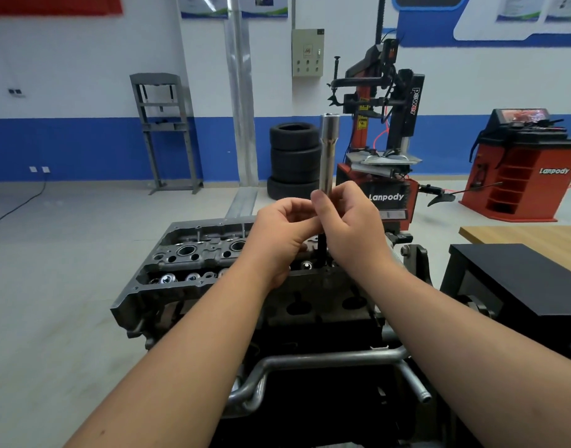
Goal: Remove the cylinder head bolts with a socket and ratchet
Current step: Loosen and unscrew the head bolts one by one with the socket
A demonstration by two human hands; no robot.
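Two hands, left hand (282,226) and right hand (348,227), both gripping one upright socket (328,153) above one cylinder head (187,257).

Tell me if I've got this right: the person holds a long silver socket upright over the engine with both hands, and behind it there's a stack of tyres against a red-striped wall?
Nearly. The head view shows both hands, left and right, holding the long silver socket upright over the engine, with the stack of tyres behind. But the wall's stripe is blue, not red.
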